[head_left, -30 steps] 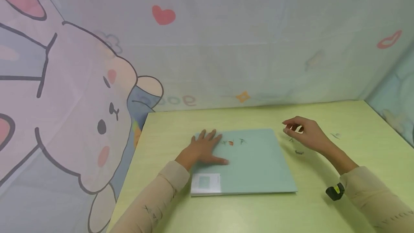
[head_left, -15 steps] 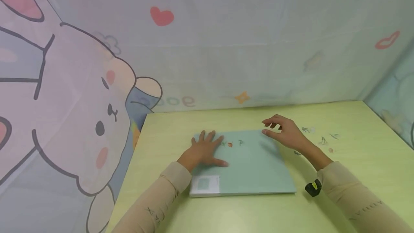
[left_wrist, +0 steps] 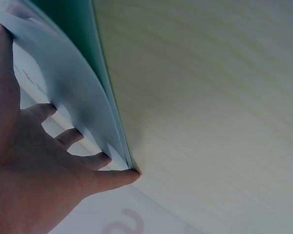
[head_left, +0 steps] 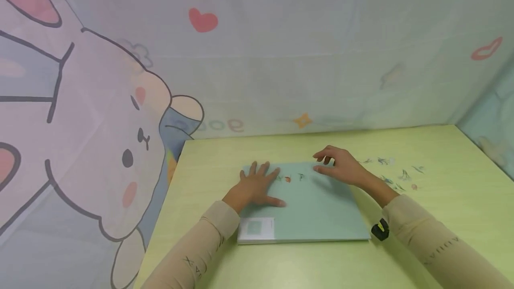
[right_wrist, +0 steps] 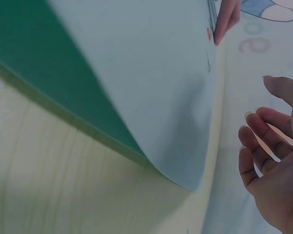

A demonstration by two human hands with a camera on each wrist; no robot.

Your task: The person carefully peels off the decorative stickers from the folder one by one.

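Observation:
A flat mint-green album or folder (head_left: 317, 213) lies on the table, with a white label (head_left: 256, 229) at its near left corner. My left hand (head_left: 254, 188) rests spread on its left side, and its fingers reach the far edge. Close to those fingers, a small red flower (head_left: 288, 179) and a green sprig (head_left: 301, 176) show on the cover. Over the far right corner hovers my right hand (head_left: 339, 165), its fingers loosely bent. In the right wrist view the thumb and fingers (right_wrist: 256, 141) stand apart, and nothing is visible between them.
Several small flower cutouts or stickers (head_left: 404, 175) lie scattered on the yellow-green table (head_left: 449, 217), right of the album. A printed cloth (head_left: 281, 79) hangs behind the table, with another stretch of it at the left. A black device (head_left: 380, 229) sits at my right wrist.
My right hand has moved left from above the scattered flowers to above the album's far right corner, uncovering more of them. The left hand has stayed on the album.

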